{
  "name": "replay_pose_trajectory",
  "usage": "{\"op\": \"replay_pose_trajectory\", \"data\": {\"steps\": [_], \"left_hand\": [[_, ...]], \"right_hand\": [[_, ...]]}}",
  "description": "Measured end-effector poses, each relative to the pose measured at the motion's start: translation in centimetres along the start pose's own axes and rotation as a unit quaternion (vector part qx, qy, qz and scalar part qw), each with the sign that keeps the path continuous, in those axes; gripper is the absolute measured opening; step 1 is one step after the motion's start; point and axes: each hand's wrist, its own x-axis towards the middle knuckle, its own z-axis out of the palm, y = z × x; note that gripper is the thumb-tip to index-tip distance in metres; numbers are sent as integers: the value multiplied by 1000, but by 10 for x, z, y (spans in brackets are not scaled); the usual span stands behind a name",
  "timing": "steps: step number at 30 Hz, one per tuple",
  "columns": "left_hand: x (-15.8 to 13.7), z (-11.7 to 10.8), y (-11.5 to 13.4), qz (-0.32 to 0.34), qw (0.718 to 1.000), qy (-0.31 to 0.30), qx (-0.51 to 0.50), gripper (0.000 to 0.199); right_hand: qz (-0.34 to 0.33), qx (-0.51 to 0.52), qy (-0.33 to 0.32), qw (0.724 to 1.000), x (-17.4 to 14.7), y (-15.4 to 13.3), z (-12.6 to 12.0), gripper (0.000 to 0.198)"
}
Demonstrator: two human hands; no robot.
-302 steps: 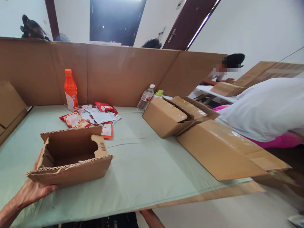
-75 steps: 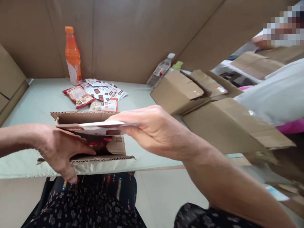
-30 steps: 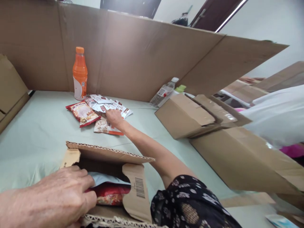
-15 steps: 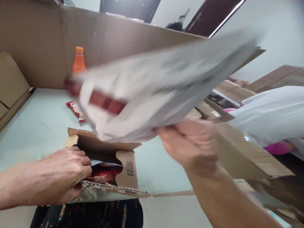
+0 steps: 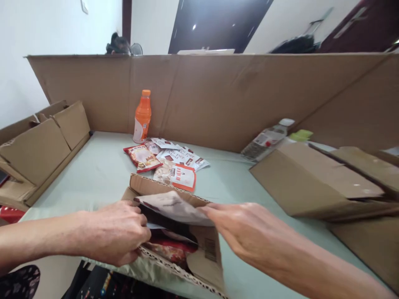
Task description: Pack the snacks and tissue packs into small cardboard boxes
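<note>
A small open cardboard box [image 5: 205,265] with a barcode on its end sits near the table's front edge. My left hand [image 5: 120,232] is closed over the box's left front corner; its fingertips are hidden. Between the fingers and thumb of my right hand [image 5: 238,224] is the right end of a white packet [image 5: 176,205], which lies partly inside the box along its back wall. Below that packet a red food packet [image 5: 171,251] shows in the box, along with the edge of a pale flat packet.
Behind the box lie a red snack packet [image 5: 143,158], white packets [image 5: 183,155] and an orange-and-white pouch [image 5: 177,176]. An orange bottle [image 5: 142,118] stands near the cardboard wall [image 5: 212,99]. Cardboard boxes flank the table, with a clear bottle [image 5: 268,139] tilted at right.
The white packet in my right hand has come down from the air into the box. My left hand keeps its grip at the box's left end. The view has swung right.
</note>
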Motion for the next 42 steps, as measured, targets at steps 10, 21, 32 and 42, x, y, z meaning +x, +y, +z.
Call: {"op": "replay_pose_trajectory", "data": {"steps": [10, 21, 32, 42], "left_hand": [[-5, 14, -6, -36, 999, 12, -6, 11], [-8, 17, -8, 28, 998, 43, 34, 11], [-8, 12, -6, -1, 999, 39, 2, 29], [-9, 17, -7, 6, 1000, 25, -9, 25]], "right_hand": [[14, -109, -72, 991, 10, -22, -21, 21], [32, -86, -185, 978, 38, -42, -2, 25], [-20, 99, -150, 984, 42, -26, 16, 33], [-126, 59, -163, 977, 46, -34, 19, 39]]}}
